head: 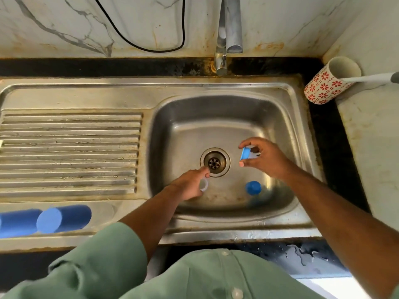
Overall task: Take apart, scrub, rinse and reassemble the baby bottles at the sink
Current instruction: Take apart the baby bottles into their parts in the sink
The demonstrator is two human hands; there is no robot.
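Right hand (264, 157) pinching a blue ring (245, 153) over the sink (278, 117), left hand (190, 183) curling around a clear teat (204, 184) near the drain (215, 162)

Blue collar ring (245, 153) held above basin; blue cap (253, 187) on floor.

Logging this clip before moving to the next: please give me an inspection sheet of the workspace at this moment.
Surface: stainless steel sink, stained, tap off.
Job's things: blue plastic bottle ring; small clear teat; blue cap in the basin; two blue cylindrical bottles on the drainboard.
Clutter: red-flowered mug holding a brush handle.
Hands: right hand pinches the ring; left hand holds the teat.
Cables: black cable along the wall.
Surroundings: marble-pattern backsplash.
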